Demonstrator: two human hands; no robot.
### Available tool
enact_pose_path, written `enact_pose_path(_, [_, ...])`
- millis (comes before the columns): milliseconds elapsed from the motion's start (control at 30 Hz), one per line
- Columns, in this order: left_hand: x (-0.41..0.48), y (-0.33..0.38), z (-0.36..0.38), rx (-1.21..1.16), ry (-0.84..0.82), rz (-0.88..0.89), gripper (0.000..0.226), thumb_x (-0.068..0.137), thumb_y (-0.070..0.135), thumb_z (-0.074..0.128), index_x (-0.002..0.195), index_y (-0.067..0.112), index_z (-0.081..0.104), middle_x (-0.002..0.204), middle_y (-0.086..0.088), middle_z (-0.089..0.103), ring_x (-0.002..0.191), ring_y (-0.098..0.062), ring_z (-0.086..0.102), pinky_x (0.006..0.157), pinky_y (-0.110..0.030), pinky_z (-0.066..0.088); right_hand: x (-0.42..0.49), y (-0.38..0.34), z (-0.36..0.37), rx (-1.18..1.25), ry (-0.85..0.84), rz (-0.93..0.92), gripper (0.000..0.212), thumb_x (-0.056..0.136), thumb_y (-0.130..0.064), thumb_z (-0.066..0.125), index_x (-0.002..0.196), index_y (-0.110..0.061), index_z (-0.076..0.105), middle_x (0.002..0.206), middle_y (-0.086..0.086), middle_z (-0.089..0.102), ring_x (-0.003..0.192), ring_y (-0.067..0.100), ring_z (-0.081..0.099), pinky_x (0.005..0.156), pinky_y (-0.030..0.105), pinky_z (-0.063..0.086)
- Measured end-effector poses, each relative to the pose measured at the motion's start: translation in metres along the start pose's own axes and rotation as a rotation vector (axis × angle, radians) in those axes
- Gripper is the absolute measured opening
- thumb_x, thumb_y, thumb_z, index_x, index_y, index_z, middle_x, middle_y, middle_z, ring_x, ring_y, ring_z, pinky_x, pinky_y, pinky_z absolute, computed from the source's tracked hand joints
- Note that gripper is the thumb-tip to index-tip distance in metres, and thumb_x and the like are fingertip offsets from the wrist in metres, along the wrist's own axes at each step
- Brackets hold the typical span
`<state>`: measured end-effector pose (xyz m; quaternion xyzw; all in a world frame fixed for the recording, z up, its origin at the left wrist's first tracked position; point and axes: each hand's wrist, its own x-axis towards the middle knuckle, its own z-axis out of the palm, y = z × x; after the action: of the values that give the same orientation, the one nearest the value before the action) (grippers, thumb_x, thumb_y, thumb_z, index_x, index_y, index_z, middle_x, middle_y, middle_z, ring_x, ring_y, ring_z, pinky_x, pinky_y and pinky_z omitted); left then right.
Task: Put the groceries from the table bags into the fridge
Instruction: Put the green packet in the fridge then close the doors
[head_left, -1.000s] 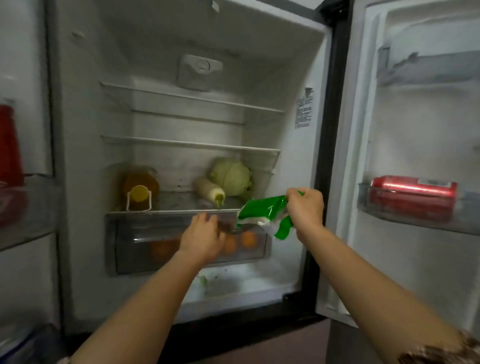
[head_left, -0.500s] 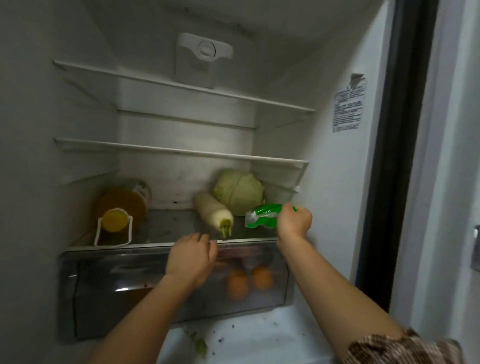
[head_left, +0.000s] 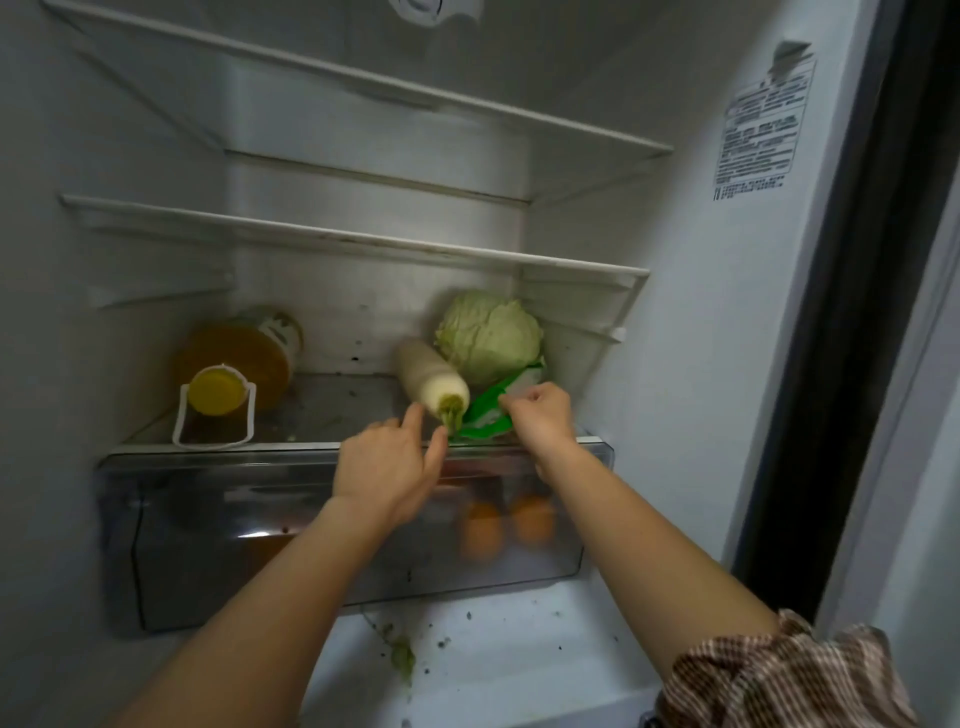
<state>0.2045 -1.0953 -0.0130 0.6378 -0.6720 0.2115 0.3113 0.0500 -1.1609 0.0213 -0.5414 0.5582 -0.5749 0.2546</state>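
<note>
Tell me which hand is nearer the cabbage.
Right. The right hand grips the green packet just below the cabbage; the left hand sits farther left, beside the radish.

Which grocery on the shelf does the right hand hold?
The green packet, lying before the cabbage and right of the radish; the right hand pinches it alone.

A green packet is gripped in the curled fingers of the right hand at the front of the glass shelf. The packet is placed at 3 o'clock of a white radish and at 6 o'clock of a cabbage, whose base is reached by its far end. The left hand is held with fingers extended at 7 o'clock of the radish's stem end; contact cannot be told. A yellow-capped bottle is laid at 9 o'clock on the shelf. Oranges are seen through the drawer below.
</note>
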Motion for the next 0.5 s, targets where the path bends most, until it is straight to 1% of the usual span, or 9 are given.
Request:
enact_pose_path(67, [0.000, 0.000, 0.001, 0.005, 0.030, 0.008, 0.045, 0.097, 0.050, 0.031, 0.125, 0.018, 0.047, 0.107, -0.011, 0.068, 0.102, -0.031, 0.063, 0.074, -0.036, 0.047, 0.004, 0.002, -0.002, -0.108, -0.088, 0.028, 0.031, 0.072, -0.011, 0.078, 0.072, -0.015, 0.048, 0.082, 0.008, 0.056, 0.082, 0.021, 0.054, 0.073, 0.032, 0.045])
enact_pose_path(100, [-0.001, 0.000, 0.001, 0.011, 0.041, 0.007, 0.045, 0.097, 0.049, 0.031, 0.125, 0.018, 0.046, 0.108, -0.010, 0.068, 0.102, -0.030, 0.063, 0.074, -0.035, 0.047, 0.006, 0.000, -0.005, -0.183, -0.116, 0.016, 0.032, 0.068, -0.011, 0.081, 0.071, -0.014, 0.049, 0.079, 0.008, 0.057, 0.080, 0.022, 0.055, 0.070, 0.032, 0.045])
enact_pose_path(167, [0.000, -0.001, 0.003, 0.003, 0.058, 0.000, 0.044, 0.097, 0.048, 0.032, 0.125, 0.018, 0.047, 0.108, -0.009, 0.067, 0.102, -0.029, 0.062, 0.073, -0.036, 0.047, 0.010, -0.007, -0.017, -0.378, -0.166, -0.051, 0.033, 0.064, -0.019, 0.086, 0.064, -0.013, 0.054, 0.071, 0.007, 0.060, 0.073, 0.023, 0.057, 0.065, 0.032, 0.045])
enact_pose_path(200, [0.000, -0.001, 0.005, -0.004, 0.061, -0.007, 0.044, 0.097, 0.048, 0.032, 0.126, 0.018, 0.046, 0.109, -0.008, 0.067, 0.103, -0.029, 0.062, 0.073, -0.036, 0.047, 0.012, -0.011, -0.023, -0.461, -0.195, -0.083, 0.033, 0.062, -0.025, 0.088, 0.064, -0.011, 0.059, 0.072, 0.007, 0.063, 0.074, 0.023, 0.059, 0.065, 0.031, 0.046])
enact_pose_path(233, [0.001, 0.000, 0.006, -0.009, 0.067, -0.017, 0.045, 0.097, 0.048, 0.032, 0.128, 0.019, 0.045, 0.110, -0.008, 0.067, 0.104, -0.028, 0.061, 0.074, -0.036, 0.047, 0.014, -0.014, -0.029, -0.519, -0.222, -0.109, 0.034, 0.061, -0.031, 0.090, 0.069, -0.010, 0.064, 0.078, 0.007, 0.067, 0.077, 0.023, 0.062, 0.066, 0.031, 0.047])
enact_pose_path(300, [0.002, 0.001, 0.006, -0.018, 0.065, -0.050, 0.051, 0.097, 0.048, 0.032, 0.138, 0.019, 0.038, 0.113, -0.008, 0.066, 0.106, -0.028, 0.060, 0.075, -0.035, 0.047, 0.015, -0.016, -0.034, -0.591, -0.256, -0.153, 0.041, 0.059, -0.039, 0.090, 0.077, -0.009, 0.068, 0.085, 0.008, 0.070, 0.083, 0.023, 0.064, 0.070, 0.032, 0.051])
enact_pose_path(367, [0.002, 0.002, 0.006, -0.019, 0.059, -0.071, 0.057, 0.096, 0.048, 0.033, 0.145, 0.017, 0.030, 0.114, -0.009, 0.066, 0.107, -0.028, 0.059, 0.075, -0.036, 0.047, 0.014, -0.013, -0.032, -0.646, -0.262, -0.180, 0.044, 0.059, -0.045, 0.089, 0.073, -0.012, 0.063, 0.085, 0.006, 0.068, 0.083, 0.023, 0.063, 0.070, 0.034, 0.051])
enact_pose_path(433, [0.002, 0.003, 0.007, -0.010, 0.053, -0.088, 0.061, 0.096, 0.049, 0.033, 0.147, 0.015, 0.028, 0.113, -0.009, 0.066, 0.106, -0.027, 0.059, 0.075, -0.035, 0.047, 0.011, -0.008, -0.027, -0.691, -0.259, -0.191, 0.045, 0.060, -0.050, 0.086, 0.067, -0.018, 0.055, 0.083, 0.004, 0.064, 0.082, 0.023, 0.061, 0.068, 0.033, 0.048])
enact_pose_path(500, [0.002, 0.003, 0.006, -0.013, 0.039, -0.115, 0.063, 0.095, 0.049, 0.033, 0.147, 0.013, 0.026, 0.115, -0.009, 0.065, 0.108, -0.026, 0.058, 0.077, -0.035, 0.046, 0.007, -0.006, -0.022, -0.682, -0.250, -0.182, 0.048, 0.060, -0.053, 0.084, 0.066, -0.021, 0.050, 0.085, 0.003, 0.063, 0.085, 0.024, 0.061, 0.071, 0.035, 0.050])
